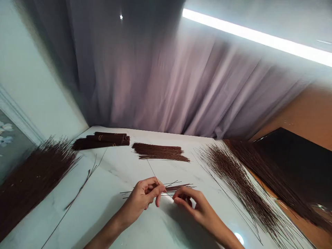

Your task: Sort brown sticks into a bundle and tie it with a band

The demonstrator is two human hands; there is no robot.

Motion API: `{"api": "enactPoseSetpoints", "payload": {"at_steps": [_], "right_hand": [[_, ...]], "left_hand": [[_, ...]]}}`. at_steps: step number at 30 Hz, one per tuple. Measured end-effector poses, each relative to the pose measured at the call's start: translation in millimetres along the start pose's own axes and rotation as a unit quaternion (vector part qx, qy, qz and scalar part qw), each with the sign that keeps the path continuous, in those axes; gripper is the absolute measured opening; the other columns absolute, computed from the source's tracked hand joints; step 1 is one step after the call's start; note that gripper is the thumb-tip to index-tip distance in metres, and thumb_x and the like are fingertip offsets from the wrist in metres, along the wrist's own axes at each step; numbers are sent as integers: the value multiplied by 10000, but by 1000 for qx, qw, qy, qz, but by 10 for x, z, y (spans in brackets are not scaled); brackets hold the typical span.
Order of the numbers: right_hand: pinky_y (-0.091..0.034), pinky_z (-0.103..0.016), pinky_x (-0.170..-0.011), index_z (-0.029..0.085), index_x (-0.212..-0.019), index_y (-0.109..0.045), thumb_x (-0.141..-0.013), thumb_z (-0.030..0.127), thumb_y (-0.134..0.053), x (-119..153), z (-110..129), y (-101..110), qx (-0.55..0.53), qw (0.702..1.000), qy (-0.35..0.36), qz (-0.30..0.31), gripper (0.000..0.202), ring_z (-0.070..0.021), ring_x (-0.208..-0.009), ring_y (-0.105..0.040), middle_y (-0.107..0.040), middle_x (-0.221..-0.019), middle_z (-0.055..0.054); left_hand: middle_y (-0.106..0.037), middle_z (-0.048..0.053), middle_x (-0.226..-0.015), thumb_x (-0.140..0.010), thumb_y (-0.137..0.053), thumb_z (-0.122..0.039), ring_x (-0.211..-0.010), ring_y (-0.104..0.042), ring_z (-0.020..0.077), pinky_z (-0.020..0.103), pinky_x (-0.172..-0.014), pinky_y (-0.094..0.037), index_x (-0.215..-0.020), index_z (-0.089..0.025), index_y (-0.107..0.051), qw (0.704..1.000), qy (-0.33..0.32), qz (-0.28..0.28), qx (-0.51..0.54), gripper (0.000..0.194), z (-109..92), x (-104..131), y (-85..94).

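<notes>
Pinched a thin brown stick (153, 170) aslant between the thumb and fingers of the left hand (145, 194), above a white table (145, 231), and met its lower end with the closely narrowed thumb and fingertips of the right hand (193, 202), apparently to steady so slight a piece at two points. Set a small pile of sticks (178, 188) just beyond the hands, seemingly within easy reach. Laid a neat stack (160, 151) farther back, probably to keep the pieces aligned, near darker bundles (116, 139) bound with pale bands (100, 137). Placed loose heaps at right (238, 186) and left (38, 183), likely for working room between. Showed no box or tray, only banded or loose sticks.
</notes>
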State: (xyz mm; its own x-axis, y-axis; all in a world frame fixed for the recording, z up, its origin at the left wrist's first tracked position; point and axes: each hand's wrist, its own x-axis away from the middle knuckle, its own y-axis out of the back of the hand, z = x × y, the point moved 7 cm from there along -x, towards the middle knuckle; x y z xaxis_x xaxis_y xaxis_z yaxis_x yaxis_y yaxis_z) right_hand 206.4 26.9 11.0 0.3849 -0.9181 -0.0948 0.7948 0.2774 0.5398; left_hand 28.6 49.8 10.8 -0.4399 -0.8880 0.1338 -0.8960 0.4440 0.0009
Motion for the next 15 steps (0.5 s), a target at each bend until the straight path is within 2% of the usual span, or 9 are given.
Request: {"api": "enactPoseSetpoints", "payload": {"at_steps": [4, 8, 10, 13, 15], "right_hand": [[-474, -288, -670, 216, -874, -707, -995, 461, -565, -41, -49, 352, 15, 1000, -2, -28, 308, -180, -755, -611, -705, -821, -21], [-486, -316, -669, 225, -859, -717, -983, 453, -591, -127, -27, 666, 106, 990, 30, -89, 289, -194, -744, -618, -710, -819, -33], [-509, -336, -705, 238, -868, -715, -989, 427, -588, -140, -9, 720, 144, 984, 43, -92, 258, -209, -793, -634, -706, -845, -39], [-528, -405, -857, 267, -994, -705, -991, 367, -600, -124, 82, 689, 195, 973, 87, -84, 145, -242, -971, -637, -701, -985, -54], [-501, -466, -942, 276, -1125, -676, -990, 300, -602, -111, 233, 649, 235, 954, 134, -128, 156, -267, -1080, -604, -679, -1113, -78]], "left_hand": [[-645, 8, -701, -891, -651, -540, -513, -227, 83, 211, -423, -154, -837, -178, -646, 1000, 23, -13, -7, 366, 80, -8, 85], [-643, 18, -643, -899, -634, -525, -556, -372, 107, 194, -434, -216, -819, -166, -679, 998, 17, 3, -62, 371, 158, -29, 44], [-644, 20, -645, -907, -621, -516, -587, -416, 119, 192, -447, -241, -823, -166, -681, 997, 11, -2, -73, 365, 189, -41, 26], [-639, 9, -655, -910, -611, -519, -576, -426, 122, 201, -459, -270, -838, -170, -674, 997, 13, -8, -77, 362, 238, -58, 17], [-625, -2, -642, -917, -607, -508, -590, -463, 130, 211, -494, -307, -830, -175, -670, 996, 4, -14, -84, 350, 245, -66, 17]]}}
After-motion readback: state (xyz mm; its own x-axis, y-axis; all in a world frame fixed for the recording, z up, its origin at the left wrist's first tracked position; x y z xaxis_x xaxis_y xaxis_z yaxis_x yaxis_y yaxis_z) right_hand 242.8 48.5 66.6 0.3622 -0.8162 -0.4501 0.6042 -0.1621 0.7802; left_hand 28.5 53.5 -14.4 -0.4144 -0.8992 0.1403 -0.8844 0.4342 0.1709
